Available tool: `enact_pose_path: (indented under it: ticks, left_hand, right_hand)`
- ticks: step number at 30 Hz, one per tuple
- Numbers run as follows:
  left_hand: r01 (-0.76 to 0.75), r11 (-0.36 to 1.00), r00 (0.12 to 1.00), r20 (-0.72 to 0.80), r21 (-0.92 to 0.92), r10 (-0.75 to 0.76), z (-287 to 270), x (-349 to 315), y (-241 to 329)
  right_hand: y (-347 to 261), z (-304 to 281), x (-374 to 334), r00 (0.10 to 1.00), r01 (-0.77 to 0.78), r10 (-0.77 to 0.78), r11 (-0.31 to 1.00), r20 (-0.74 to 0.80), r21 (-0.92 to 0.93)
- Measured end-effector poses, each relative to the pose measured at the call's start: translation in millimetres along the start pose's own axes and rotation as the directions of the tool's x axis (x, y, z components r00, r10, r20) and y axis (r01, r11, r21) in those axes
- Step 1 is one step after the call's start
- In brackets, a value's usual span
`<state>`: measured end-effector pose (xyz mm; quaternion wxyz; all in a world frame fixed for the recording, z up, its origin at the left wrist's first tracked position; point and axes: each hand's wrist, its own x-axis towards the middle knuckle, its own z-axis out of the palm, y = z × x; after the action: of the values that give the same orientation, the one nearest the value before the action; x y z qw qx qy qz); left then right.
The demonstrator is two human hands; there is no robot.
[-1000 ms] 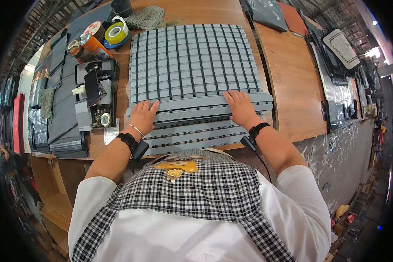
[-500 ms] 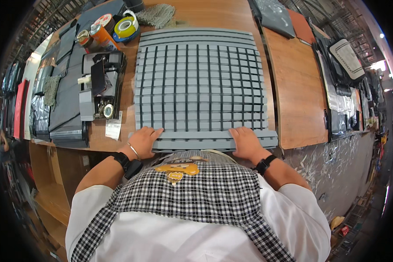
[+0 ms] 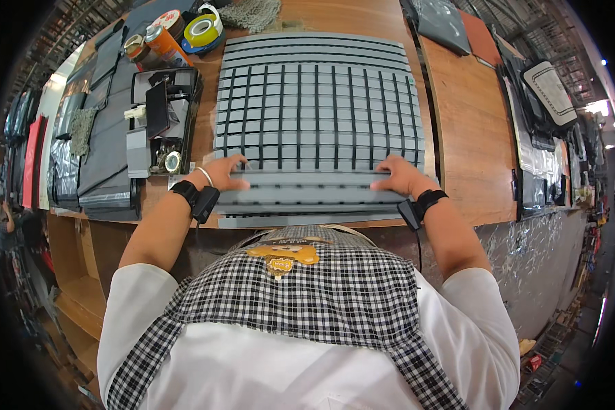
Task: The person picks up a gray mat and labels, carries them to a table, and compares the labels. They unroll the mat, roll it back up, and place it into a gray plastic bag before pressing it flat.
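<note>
A panel of grey slats (image 3: 321, 102) crossed by narrow black strips lies flat in front of me, forming a grid. Along its near side run several grey slats without the crossing grid. My left hand (image 3: 220, 175) grips the near grey slat (image 3: 311, 179) at its left end, fingers curled over it and thumb on the near side. At the opposite end my right hand (image 3: 402, 176) holds the same slat likewise. The undersides of the fingers are hidden. Another loose-looking grey slat (image 3: 307, 221) lies along the table's front edge.
On the brown table (image 3: 468, 130), a black organizer box (image 3: 197, 102) with a phone (image 3: 157, 109) stands left. Behind it are an orange spray can (image 3: 169, 48) and a yellow tape roll (image 3: 201, 29). Dark sheets (image 3: 106, 164) lie far left; a grey pouch (image 3: 437, 27) sits at back right.
Both hands have moved forward, away from my body, bringing the near slat toward the grid. Several plain slats now show between my hands and the table edge.
</note>
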<state>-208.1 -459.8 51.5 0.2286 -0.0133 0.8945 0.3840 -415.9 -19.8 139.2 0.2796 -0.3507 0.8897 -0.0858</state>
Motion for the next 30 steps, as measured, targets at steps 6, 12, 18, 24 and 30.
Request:
enact_pose_path:
  ticks: [6,12,18,24,30]
  left_hand:
    - [0.01,0.898,0.9,-0.395,0.439,0.183,6.4,-16.1,56.6]
    - [-0.037,0.761,0.925,-0.267,0.648,0.272,15.2,-10.4,62.6]
    - [-0.075,0.858,0.997,0.017,0.507,0.077,-45.9,19.4,71.1]
    - [0.059,0.71,0.917,-0.319,0.702,0.239,-6.4,-4.5,55.2]
    - [-0.023,0.797,0.975,-0.162,0.603,0.151,-5.3,-18.0,44.7]
  right_hand:
    - [-15.3,-30.9,30.6,0.957,-0.289,0.288,0.954,-0.03,-0.078]
    - [-20.9,-25.5,27.9,0.955,-0.168,0.198,0.975,-0.22,0.147]
    - [-51.7,4.3,-3.9,0.909,0.076,-0.301,0.8,-0.289,-0.595]
    - [-57.3,-32.9,34.6,0.992,0.027,-0.09,0.843,-0.092,-0.537]
    - [-57.9,-19.1,16.6,0.994,0.095,-0.105,0.898,-0.001,-0.429]
